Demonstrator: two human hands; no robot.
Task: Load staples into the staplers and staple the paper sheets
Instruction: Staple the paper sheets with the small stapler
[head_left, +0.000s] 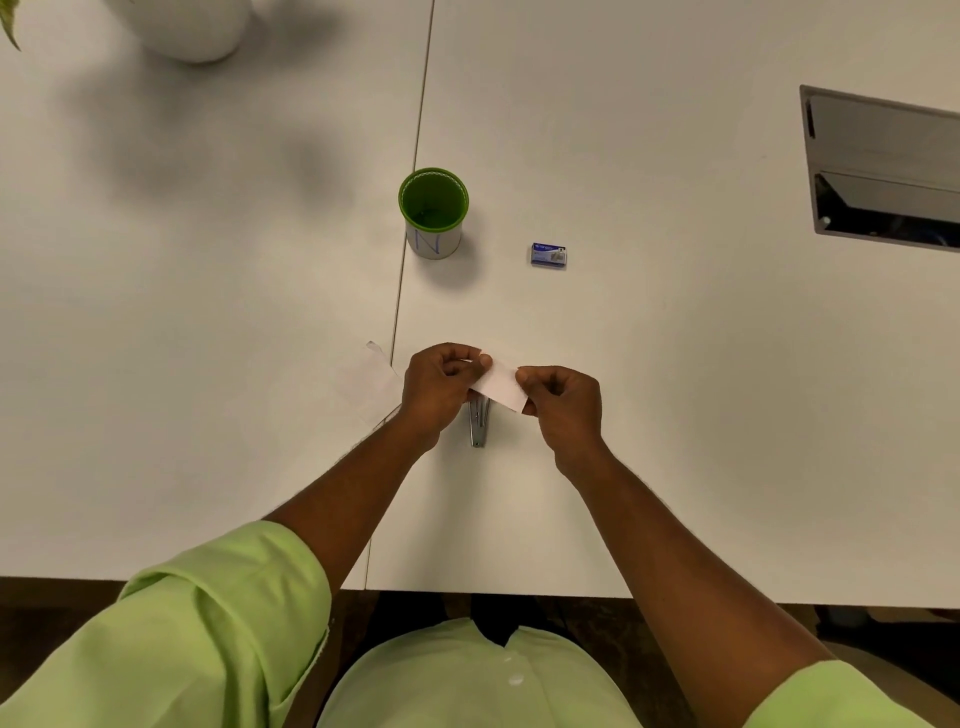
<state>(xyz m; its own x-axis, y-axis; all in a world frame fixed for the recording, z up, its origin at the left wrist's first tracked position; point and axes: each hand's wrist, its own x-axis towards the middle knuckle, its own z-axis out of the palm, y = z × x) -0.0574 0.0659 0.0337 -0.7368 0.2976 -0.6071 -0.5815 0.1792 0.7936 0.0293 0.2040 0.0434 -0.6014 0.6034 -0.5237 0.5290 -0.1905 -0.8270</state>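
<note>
Both hands pinch a small paper slip (497, 385) above the tabletop (675, 364), its long axis running left-right, slightly tilted: left hand (439, 387) and right hand (563, 402) each grasp an end, over the stapler (479, 423).

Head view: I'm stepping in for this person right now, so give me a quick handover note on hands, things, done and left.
Left hand and right hand each pinch one end of a small paper slip, held just above the table.
Stapler lies on the table under the slip, partly hidden.
More paper lies left of the left hand.
Staple box sits further back, right of the green cup.
Done: cannot tell whether the stapler is loaded or the slip stapled.
Left: check for staples, staple the sheets.
</note>
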